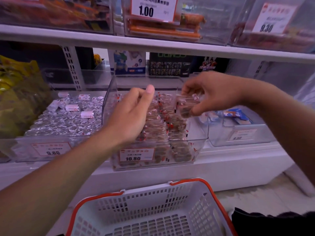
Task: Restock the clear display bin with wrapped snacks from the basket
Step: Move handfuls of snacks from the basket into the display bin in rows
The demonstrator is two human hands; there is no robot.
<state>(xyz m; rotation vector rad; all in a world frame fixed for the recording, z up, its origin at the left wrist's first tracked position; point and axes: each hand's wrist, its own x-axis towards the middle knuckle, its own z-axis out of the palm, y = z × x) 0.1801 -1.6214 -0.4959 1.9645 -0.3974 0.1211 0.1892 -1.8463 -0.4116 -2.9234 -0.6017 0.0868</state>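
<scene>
The clear display bin (198, 133) stands on the lower shelf, centre, with a 10.80 price tag on its front. It holds rows of clear-wrapped brown snacks (160, 126). My right hand (211, 92) pinches one wrapped snack (186, 106) above the bin's right side. My left hand (131, 114) hovers over the bin's left part with loosely curled fingers and the thumb raised, holding nothing that I can see. The white basket (153, 212) with an orange rim sits below the shelf; the part in view has no snacks in it.
A bin of silver foil-wrapped items (68, 121) sits to the left, beside a yellow bag (18, 92). A bin with blue packets (238, 116) sits to the right. The upper shelf (153, 43) overhangs with sausage bins. Boxes stand behind.
</scene>
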